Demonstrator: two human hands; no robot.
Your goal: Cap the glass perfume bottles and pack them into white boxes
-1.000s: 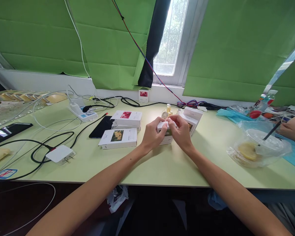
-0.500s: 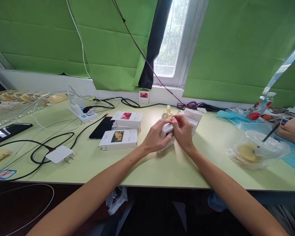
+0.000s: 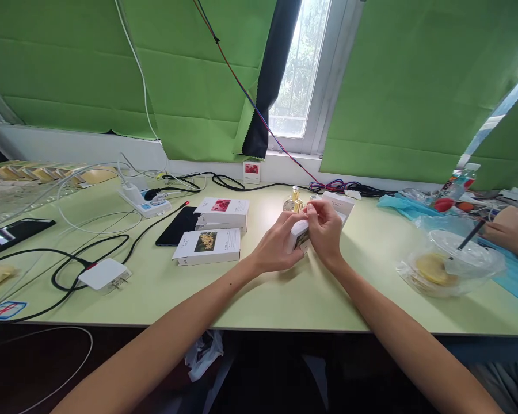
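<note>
My left hand [image 3: 278,244] is wrapped round a small white cardboard box [image 3: 301,236] with a dark picture on its side, held tilted above the table. My right hand [image 3: 325,227] is closed at the upper end of the same box, its thumb and fingertips pinched together there. Whether a flap or something small is in that pinch is hidden. Just behind my hands stand small bottles with gold caps [image 3: 299,205]. Another white box [image 3: 339,202] stands beyond my right hand, partly covered by it.
Left of my hands lie a white box with a yellow flower picture [image 3: 211,246], a box with a red picture [image 3: 222,211] and a dark tablet [image 3: 176,225]. Cables, a charger [image 3: 105,275] and a power strip [image 3: 144,201] lie farther left. At right are a bagged cup [image 3: 453,264] and another person's hand [image 3: 509,236].
The box in my hands has turned, so its dark picture side shows more. Both hands have shifted slightly; the right fingertips stay at its upper end.
</note>
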